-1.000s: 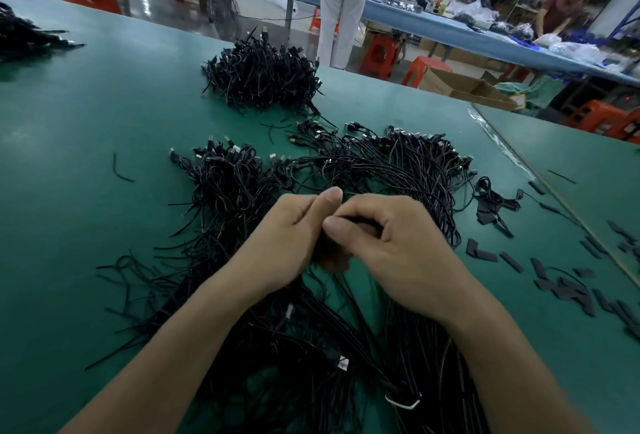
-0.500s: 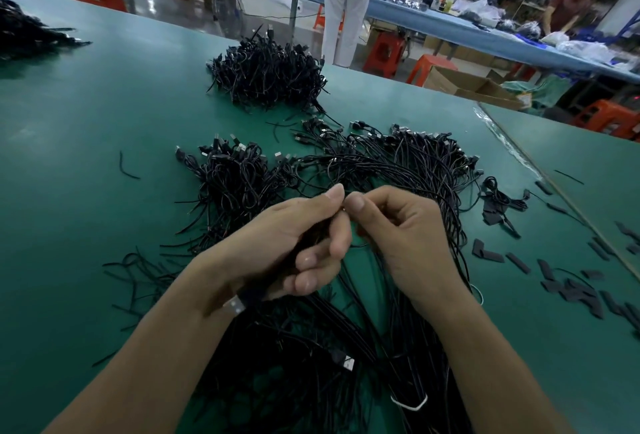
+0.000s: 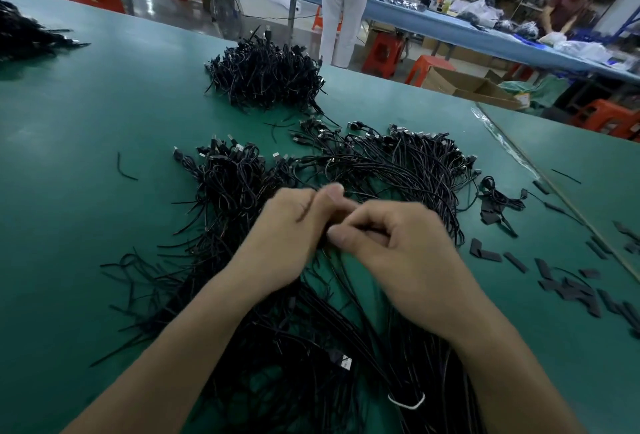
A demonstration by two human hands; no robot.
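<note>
The left hand (image 3: pixel 287 236) and right hand (image 3: pixel 405 257) met fingertip to fingertip, curled and pinching a black cable (image 3: pixel 328 254) just above the cable heap (image 3: pixel 398 170) on the desk (image 3: pixel 104 122). It looked light, limp and slick, so it was best pinched near a plug.

Head camera looks forward and down, close over the green table (image 3: pixel 86 128).

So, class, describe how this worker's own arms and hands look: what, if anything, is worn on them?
The left forearm and right forearm are bare, with no sleeves in view. The left hand and right hand show no gloves, rings, watch or wristbands. Visible nails are short and plain. Motion blur softens detail.
</note>
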